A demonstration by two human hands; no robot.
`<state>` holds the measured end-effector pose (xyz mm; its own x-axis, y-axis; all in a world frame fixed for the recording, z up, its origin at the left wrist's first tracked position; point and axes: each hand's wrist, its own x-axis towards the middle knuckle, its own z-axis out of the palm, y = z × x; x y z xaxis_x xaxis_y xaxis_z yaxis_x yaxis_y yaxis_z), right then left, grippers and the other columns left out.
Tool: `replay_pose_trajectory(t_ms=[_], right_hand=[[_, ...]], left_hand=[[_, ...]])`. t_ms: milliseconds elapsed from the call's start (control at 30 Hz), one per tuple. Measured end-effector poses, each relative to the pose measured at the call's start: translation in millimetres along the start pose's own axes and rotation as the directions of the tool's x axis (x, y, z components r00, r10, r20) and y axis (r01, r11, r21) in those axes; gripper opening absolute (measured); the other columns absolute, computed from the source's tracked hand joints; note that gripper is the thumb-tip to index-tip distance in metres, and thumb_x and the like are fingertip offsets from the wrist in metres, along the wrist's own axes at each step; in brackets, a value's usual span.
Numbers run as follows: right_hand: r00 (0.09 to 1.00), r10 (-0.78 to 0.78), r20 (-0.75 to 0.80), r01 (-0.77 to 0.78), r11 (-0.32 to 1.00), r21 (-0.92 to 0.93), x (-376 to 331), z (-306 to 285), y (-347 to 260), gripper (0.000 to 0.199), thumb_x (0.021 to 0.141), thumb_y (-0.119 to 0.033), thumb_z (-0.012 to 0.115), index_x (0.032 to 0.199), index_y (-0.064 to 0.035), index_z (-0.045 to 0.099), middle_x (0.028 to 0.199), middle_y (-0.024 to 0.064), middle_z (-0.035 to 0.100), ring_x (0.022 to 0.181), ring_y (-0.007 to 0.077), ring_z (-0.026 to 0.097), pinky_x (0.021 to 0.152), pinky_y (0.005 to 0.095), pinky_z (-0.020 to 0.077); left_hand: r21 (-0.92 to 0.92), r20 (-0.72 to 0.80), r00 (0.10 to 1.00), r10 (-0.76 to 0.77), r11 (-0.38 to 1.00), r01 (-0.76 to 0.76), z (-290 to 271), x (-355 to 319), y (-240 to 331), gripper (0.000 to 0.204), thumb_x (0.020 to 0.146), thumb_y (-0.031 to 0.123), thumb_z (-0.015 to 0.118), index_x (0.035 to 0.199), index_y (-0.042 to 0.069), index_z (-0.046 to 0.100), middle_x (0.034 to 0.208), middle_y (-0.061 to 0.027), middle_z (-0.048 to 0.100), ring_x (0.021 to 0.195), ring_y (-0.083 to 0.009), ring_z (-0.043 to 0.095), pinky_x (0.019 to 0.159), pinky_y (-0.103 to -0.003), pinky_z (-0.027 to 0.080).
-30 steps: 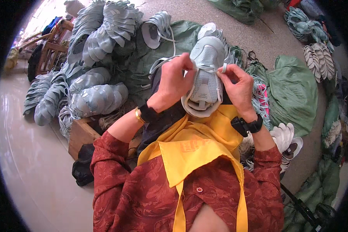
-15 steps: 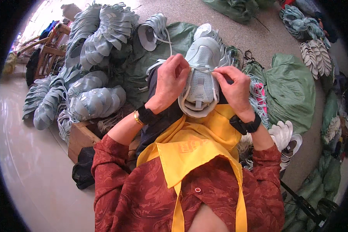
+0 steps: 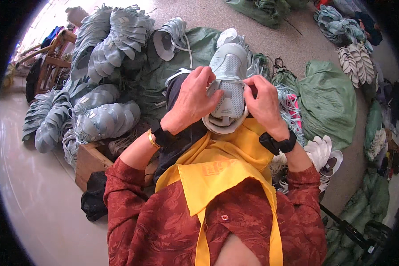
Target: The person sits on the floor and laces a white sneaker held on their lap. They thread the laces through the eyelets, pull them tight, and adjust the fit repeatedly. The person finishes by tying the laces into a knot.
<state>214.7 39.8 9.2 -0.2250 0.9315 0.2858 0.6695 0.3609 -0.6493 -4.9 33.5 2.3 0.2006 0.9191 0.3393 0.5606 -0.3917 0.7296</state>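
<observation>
A pale grey-blue shoe upper (image 3: pixel 230 66) with a mesh tongue lies on my lap, its toe pointing away from me. My left hand (image 3: pixel 194 99) is at its left lacing edge, the thumb over the tongue and the fingers curled at the outer side. At the opposite edge, the thumb and forefinger of my right hand (image 3: pixel 262 104) pinch together on a thin, pale shoelace. The lace crosses the upper between my hands, partly hidden by my fingers. Below my hands, the round heel opening faces me.
Stacked grey-blue shoe uppers (image 3: pixel 106 119) lie at my left, by a wooden box (image 3: pixel 92 162). One laced upper (image 3: pixel 170 39) rests beyond on green sacking (image 3: pixel 204 42). A full green sack (image 3: pixel 328 104) and white uppers (image 3: pixel 319 153) are at my right.
My left thumb has moved away from its fingers and down over the tongue. My right hand has stayed nearly in place at the lace. The whole view has shifted slightly.
</observation>
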Motion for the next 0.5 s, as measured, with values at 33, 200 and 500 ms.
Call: replay_pose_trajectory(t_ms=[33, 200, 500], right_hand=[[0.999, 0.040, 0.011, -0.040, 0.998, 0.050, -0.7, -1.3, -0.6, 0.009, 0.085, -0.002, 0.067, 0.093, 0.0013, 0.062, 0.087, 0.0195, 0.067, 0.082, 0.0386, 0.068, 0.072, 0.0445, 0.0545], [0.999, 0.023, 0.026, -0.024, 0.999, 0.045, -4.5, -6.7, -10.8, 0.010, 0.085, 0.000, 0.065, 0.095, 0.0000, 0.062, 0.087, 0.0177, 0.067, 0.080, 0.0356, 0.068, 0.071, 0.0442, 0.0542], [0.948, -0.266, 0.173, 0.313, 0.874, -0.372, 1.3, -6.0, -13.7, 0.011, 0.083, -0.002, 0.061, 0.093, -0.0053, 0.063, 0.091, 0.0120, 0.063, 0.087, 0.0309, 0.066, 0.076, 0.0419, 0.0547]], left_hand=[[0.022, 0.004, 1.000, 0.010, 1.000, -0.010, -0.7, 0.5, 0.4, 0.029, 0.079, 0.009, 0.077, 0.097, 0.000, 0.057, 0.086, -0.0127, 0.059, 0.074, -0.0268, 0.060, 0.066, -0.038, 0.050], [0.083, 0.002, 0.999, 0.043, 0.996, -0.043, 4.9, 0.6, -3.5, 0.022, 0.083, 0.008, 0.068, 0.098, -0.001, 0.054, 0.089, -0.0176, 0.058, 0.081, -0.0365, 0.060, 0.072, -0.044, 0.049], [0.052, 0.018, 0.997, 0.081, 0.995, -0.082, 4.1, -1.5, -5.2, 0.015, 0.087, 0.005, 0.059, 0.099, -0.001, 0.053, 0.090, -0.0185, 0.057, 0.088, -0.0387, 0.058, 0.077, -0.046, 0.048]])
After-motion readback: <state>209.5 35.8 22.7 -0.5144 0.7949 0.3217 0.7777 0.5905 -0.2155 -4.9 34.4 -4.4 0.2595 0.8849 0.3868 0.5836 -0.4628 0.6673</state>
